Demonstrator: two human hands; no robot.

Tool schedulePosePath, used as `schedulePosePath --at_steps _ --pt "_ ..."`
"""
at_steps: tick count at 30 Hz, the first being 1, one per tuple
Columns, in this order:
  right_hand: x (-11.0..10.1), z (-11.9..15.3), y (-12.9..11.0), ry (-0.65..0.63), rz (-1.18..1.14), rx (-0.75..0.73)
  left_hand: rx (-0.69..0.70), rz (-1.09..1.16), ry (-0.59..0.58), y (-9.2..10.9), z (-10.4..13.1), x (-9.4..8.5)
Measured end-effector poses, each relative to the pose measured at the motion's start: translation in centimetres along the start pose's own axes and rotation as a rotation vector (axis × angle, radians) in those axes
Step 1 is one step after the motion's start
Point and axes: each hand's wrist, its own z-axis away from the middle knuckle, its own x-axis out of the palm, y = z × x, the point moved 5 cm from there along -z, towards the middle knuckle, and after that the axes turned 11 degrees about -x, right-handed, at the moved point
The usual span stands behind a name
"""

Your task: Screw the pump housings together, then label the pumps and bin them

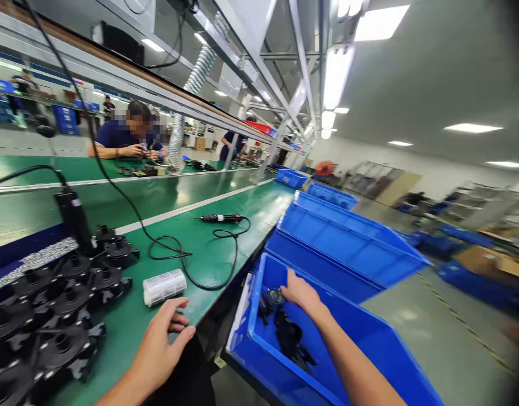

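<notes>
The green desk (259,208) is the big thing here, running off into the distance. Just beside it is a blue bin (378,338) with a few black parts (289,332) lying in the bottom, and there are more blue bins (335,231) lined up behind that one. Over on the left, a dark blue tray (14,242) has loads of tiny silvery bits (39,262) in it, with a bunch of black units (69,296) crowded in front.

As for the hands: the right hand (304,293) is down inside the bin, right at the parts, which lie just left of it and below. Fingertips are partly hidden, so can't tell if it's gripping one. The left hand (162,344) is open, fingers loosely bent, at the desk edge, with the parts off to its right.

Just past it lies a white roll (165,286) with print too blurry to read. The black driver (225,218) farther back has a pale label, also unreadable.
</notes>
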Motion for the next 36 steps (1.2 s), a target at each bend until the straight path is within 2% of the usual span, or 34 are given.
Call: schedulePosePath --at_steps 2,3,5,7,10,13,15,17,19,21,25,28,31,33,34,36 --pt "-2.2 0.6 -3.3 0.148 0.000 -0.119 0.008 0.008 0.000 0.5 0.3 0.2" --pt "-3.2 1.1 -5.6 0.211 -0.043 -0.224 0.008 0.009 0.003 0.8 0.5 0.3" --pt "-4.6 2.6 -11.3 0.285 -0.263 -0.532 0.005 0.018 0.008 1.2 0.6 0.3" --pt "-5.1 5.0 -18.0 0.246 -0.559 -0.860 -0.007 0.044 0.007 1.4 0.8 0.3" --pt "-4.1 8.5 -28.0 0.150 -0.714 -1.167 -0.050 0.080 -0.004 1.4 1.0 0.2" --pt "-1.8 10.9 -36.7 0.019 -0.769 -1.347 -0.104 0.149 -0.002 1.1 1.1 0.0" --pt "-0.4 11.4 -40.9 -0.062 -0.828 -1.369 -0.131 0.208 0.005 0.8 1.0 -0.2" --pt "0.4 11.5 -43.5 -0.113 -0.889 -1.370 -0.147 0.245 0.010 0.6 0.9 -0.4" --pt "0.6 11.4 -44.3 -0.129 -0.964 -1.360 -0.152 0.269 0.010 0.5 0.8 -0.6" --pt "0.0 11.4 -43.3 -0.121 -1.064 -1.333 -0.156 0.302 0.010 0.3 0.6 -0.7" --pt "-2.5 11.4 -37.9 -0.149 -1.311 -1.278 -0.164 0.410 0.020 0.2 0.4 -0.7" --pt "-3.6 11.1 -33.3 -0.318 -1.556 -1.205 -0.100 0.550 0.049 0.8 0.4 -0.9" --pt "-2.1 10.7 -30.1 -0.509 -1.569 -1.079 0.052 0.574 0.093 1.9 0.7 -1.2" --pt "-0.5 10.6 -28.8 -0.553 -1.548 -1.003 0.144 0.524 0.102 2.6 1.0 -1.2" --pt "0.2 10.6 -28.4 -0.520 -1.539 -0.975 0.168 0.494 0.109 2.7 1.1 -1.2" --pt "1.0 10.6 -27.5 -0.351 -1.496 -0.931 0.174 0.458 0.148 2.5 1.2 -1.3"
